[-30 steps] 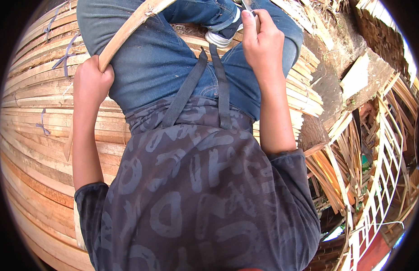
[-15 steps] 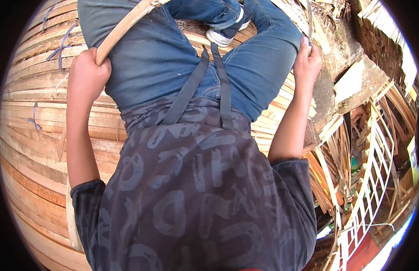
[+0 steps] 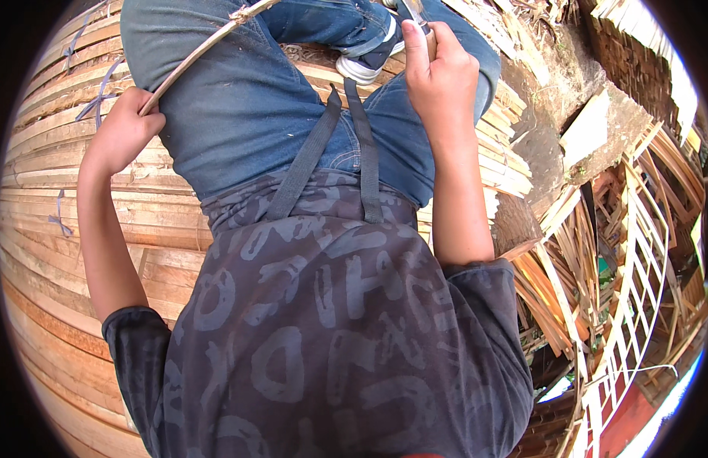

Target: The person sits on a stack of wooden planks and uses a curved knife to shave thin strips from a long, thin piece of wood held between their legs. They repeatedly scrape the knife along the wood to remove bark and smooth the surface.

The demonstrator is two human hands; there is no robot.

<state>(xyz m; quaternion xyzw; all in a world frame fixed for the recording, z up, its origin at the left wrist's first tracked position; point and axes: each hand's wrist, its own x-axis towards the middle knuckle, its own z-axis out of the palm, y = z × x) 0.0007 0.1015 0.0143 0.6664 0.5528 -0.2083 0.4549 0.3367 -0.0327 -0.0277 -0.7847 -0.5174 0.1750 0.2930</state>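
Note:
My left hand (image 3: 125, 130) is closed around the lower end of a long, pale bamboo strip (image 3: 192, 61). The strip slants up and to the right across my left thigh, with a rough knot near the top, and its far end runs out of view. Over my right thigh, my right hand (image 3: 443, 80) grips a knife (image 3: 429, 44) by its brown wooden handle. The thumb lies along the handle, and the blade points away, cut off by the upper edge. Strip and knife are apart in what shows.
I sit with bent legs on stacked wooden slats (image 3: 71, 259), some tied with blue strings (image 3: 102, 90). To the right lie a stone-like block (image 3: 610, 126), loose split strips (image 3: 549, 290) and a white lattice (image 3: 625, 328). A shoe (image 3: 359, 70) shows between my legs.
My right hand has brought the knife left and inward, from beside the right knee to over the thigh. My left hand has shifted slightly left and down, and the strip has turned edge-on.

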